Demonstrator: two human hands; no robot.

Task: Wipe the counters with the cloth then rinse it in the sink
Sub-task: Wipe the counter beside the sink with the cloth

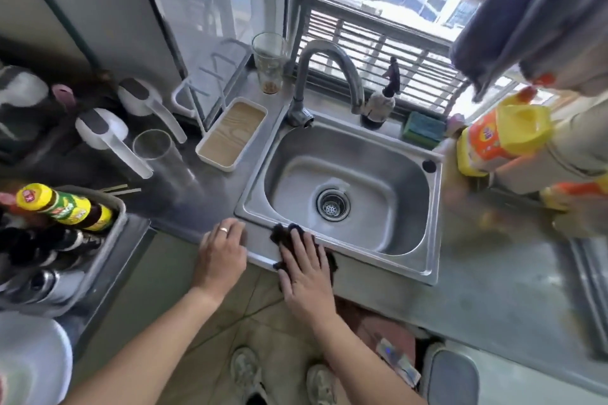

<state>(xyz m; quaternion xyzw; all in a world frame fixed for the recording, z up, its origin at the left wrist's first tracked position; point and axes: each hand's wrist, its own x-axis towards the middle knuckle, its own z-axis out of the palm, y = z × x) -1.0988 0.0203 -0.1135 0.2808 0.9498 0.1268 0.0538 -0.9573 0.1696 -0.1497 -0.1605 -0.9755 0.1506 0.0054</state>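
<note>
Two hands work at the front lip of the sink. The right hand (pixel 304 268) lies flat with its fingers straight and a little spread, pressing a dark cloth (pixel 289 233) onto the steel rim; the cloth shows past the fingertips and at the hand's right side, and hangs slightly over the front edge. A flat palm suits wiping, I judge, since it keeps the whole cloth on the metal. The left hand (pixel 222 251) rests just beside it on the counter corner, fingers relaxed and holding nothing (a ring shows on one finger), probably as a brace while the person leans in.

Beyond the fingertips the sink (pixel 427 268) opens, its bowl bare round the drain (pixel 333 204), so the cloth is already at the place where it must be rinsed. The tap (pixel 329 76) arches over the far rim.

Room for wiping looks best along the front rim to the right and across the right-hand counter (pixel 493 289), which lies open up to the yellow detergent bottles (pixel 503 141). On the left the way is tighter: a tray (pixel 232 136), a clear glass (pixel 154 148) and a rack of sauce bottles (pixel 65 207) crowd the counter, so wiping there would mean working round them or moving them.
</note>
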